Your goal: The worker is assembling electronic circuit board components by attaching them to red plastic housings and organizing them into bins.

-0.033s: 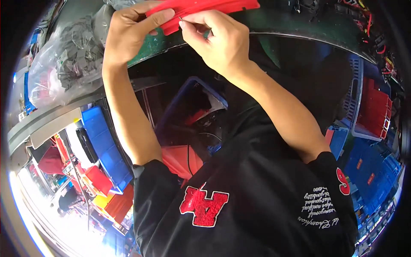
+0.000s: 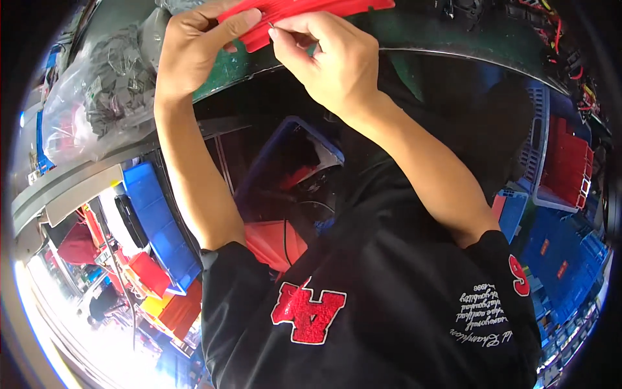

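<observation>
At the top of the view, over the edge of the dark green worktable [image 2: 440, 39], my left hand [image 2: 193, 50] is closed on a red ribbed plastic piece [image 2: 311, 6], thumb lying on top of it. The far part of that piece runs out of the picture. My right hand [image 2: 340, 61] is closed in a pinch close to the left thumb. Between its thumb and forefinger a tiny thin dark metal piece [image 2: 270, 24] sticks out toward the red plastic; its exact kind is too small to tell. Whether it touches the red piece I cannot tell.
Left of my left hand sits a clear plastic bag [image 2: 110, 97] of small grey parts. Black and red cables [image 2: 573, 65] lie at the table's right. Blue crates [image 2: 564, 259] and a crate of red parts [image 2: 567, 165] stand to the right. Under the table is a dark blue bin [image 2: 259, 159].
My right hand has shifted very slightly, and the thin piece at its fingertips stands out more. The red plastic piece has tilted a little in my left hand.
</observation>
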Motion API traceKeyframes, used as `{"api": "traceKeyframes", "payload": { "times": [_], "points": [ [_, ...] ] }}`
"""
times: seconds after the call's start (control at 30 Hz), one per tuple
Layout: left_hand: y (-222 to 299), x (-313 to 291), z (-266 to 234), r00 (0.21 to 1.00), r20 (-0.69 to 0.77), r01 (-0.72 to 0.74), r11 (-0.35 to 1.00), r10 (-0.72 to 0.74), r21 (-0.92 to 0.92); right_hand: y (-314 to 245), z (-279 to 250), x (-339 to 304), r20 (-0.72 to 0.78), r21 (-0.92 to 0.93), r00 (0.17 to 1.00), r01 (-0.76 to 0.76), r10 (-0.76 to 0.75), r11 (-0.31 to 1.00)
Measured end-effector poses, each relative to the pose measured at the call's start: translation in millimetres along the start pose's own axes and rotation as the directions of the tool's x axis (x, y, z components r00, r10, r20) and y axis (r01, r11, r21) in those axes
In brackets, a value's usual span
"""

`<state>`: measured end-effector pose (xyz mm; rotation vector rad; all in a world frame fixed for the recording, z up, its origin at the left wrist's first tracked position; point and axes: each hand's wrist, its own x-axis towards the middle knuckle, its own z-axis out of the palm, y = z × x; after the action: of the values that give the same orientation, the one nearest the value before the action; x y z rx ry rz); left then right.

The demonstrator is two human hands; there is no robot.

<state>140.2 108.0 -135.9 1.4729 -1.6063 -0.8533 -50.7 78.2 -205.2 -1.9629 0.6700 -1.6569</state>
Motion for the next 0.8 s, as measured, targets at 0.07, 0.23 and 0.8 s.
{"api": "traceKeyframes", "payload": {
  "times": [0.07,0.23,0.8],
  "points": [
    [-2,-2,0,1.0,-0.019,0.009,1.0,-0.01,-0.019,-17,-11,11,0.045,-0.04,0.999,-0.016,0.017,0.999],
    [-6,5,-4,0.997,-0.046,0.05,0.945,-0.068,-0.322,-11,-4,15,-0.08,-0.145,0.994,0.059,-0.071,0.988],
    [-7,-18,40,0.995,-0.03,0.098,0.995,-0.098,0.002,25,-5,-16,-0.002,-0.109,0.992,0.128,-0.129,0.986]
  ]
}}
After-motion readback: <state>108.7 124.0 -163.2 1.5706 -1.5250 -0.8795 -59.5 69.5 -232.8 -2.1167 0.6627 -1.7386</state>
